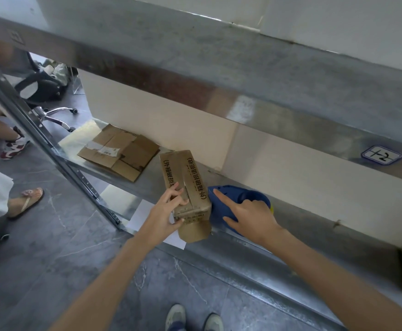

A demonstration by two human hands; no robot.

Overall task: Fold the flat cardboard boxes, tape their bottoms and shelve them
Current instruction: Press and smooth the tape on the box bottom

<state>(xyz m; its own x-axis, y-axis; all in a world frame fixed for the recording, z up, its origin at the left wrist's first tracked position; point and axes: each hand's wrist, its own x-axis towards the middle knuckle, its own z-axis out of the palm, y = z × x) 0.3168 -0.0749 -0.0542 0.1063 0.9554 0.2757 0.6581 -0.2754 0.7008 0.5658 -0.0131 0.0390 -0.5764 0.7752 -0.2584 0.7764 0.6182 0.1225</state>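
Observation:
A folded brown cardboard box [185,182] with black printed characters stands on the lower metal shelf [254,244], its flap seam facing up. My left hand [164,211] holds its near end, fingers pressing the flaps and thumb on the front face. Right beside the box lies a blue tape dispenser [233,199]. My right hand [250,216] grips the dispenser, with the index finger stretched along its top toward the box. Further back on the same shelf lies a flat cardboard box [118,151] with a white label.
An upper metal shelf [219,68] hangs over the work area, with a marked label [382,155] on its front edge. A slanted shelf post [52,149] runs down the left. Other people's feet [16,144] and an office chair [45,91] stand on the grey floor at left.

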